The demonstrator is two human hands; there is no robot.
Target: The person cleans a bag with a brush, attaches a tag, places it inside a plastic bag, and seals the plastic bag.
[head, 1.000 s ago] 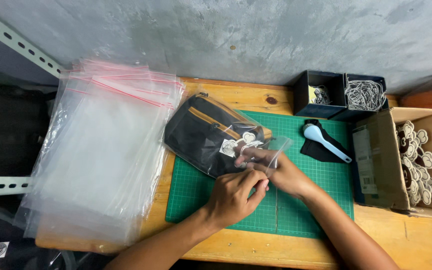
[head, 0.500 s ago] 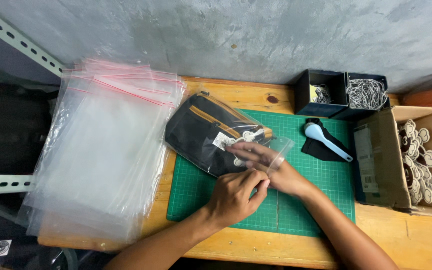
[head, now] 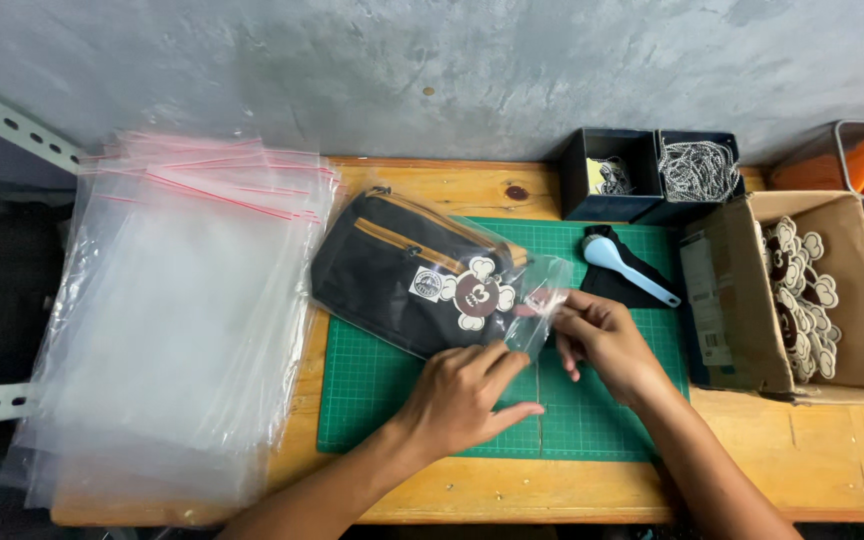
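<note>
Black pouch (head: pixel 402 275) with tan zipper strips, lying tilted on the upper left part of a green cutting mat (head: pixel 592 420) on a wooden desk (head: pixel 832 470), wrapped in a clear plastic bag (head: pixel 537 300) whose open end trails off to the right. Round brown-and-cream cartoon tag (head: pixel 477 295) resting on the pouch near its right end, beside a small round white patch. Left hand (head: pixel 462 400) flat on the mat just below the pouch, fingers stretched and pressed near the bag's lower edge. Right hand (head: pixel 607 340) pinching the loose mouth of the bag between thumb and fingers.

Possible trouble: thin slick film slipping from the pinch, or creasing unevenly at the mouth, given how little of it sits between the fingers. Tag likely to slide out of place if the bag is tugged sideways. Pouch free to shift on the mat if the left hand lifts.

Around it: a thick stack of clear bags with red seal lines (head: pixel 182 320) to the left, overhanging the desk edge; two small dark bins (head: pixel 642 175) holding ball chains at the back; a light blue scoop-like tool (head: pixel 627 268) on a black cloth; an open cardboard box (head: pixel 802 295) of more cartoon tags at right.
</note>
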